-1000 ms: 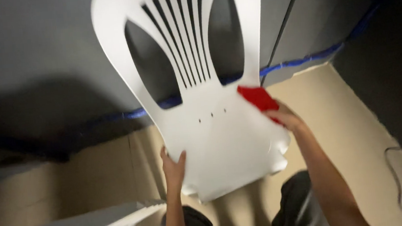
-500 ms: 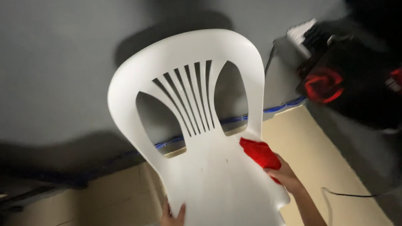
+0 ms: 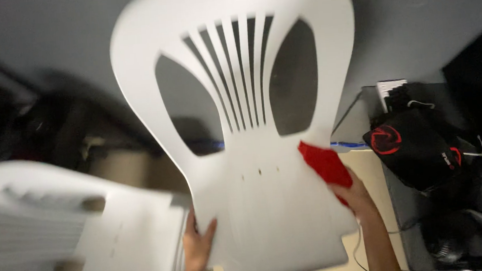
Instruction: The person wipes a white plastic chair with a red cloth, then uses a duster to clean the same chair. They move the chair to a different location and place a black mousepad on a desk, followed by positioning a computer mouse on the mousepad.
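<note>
A white plastic chair (image 3: 254,151) was held up off the floor, tilted so its slatted back pointed up and away and its seat faced the camera. The left hand (image 3: 198,245) gripped the seat's lower left edge, fingers curled over the rim, bearing the weight from that side. The right hand (image 3: 355,198) pressed a red cloth (image 3: 325,166) against the seat's right edge, fingers clenched on the cloth, so the chair was steadied between both hands while the cloth met the plastic. A second white chair (image 3: 59,224), blurred, lay at lower left. A black bag (image 3: 420,150) with a red mark sat well apart at right, against the grey wall (image 3: 415,18)
</note>
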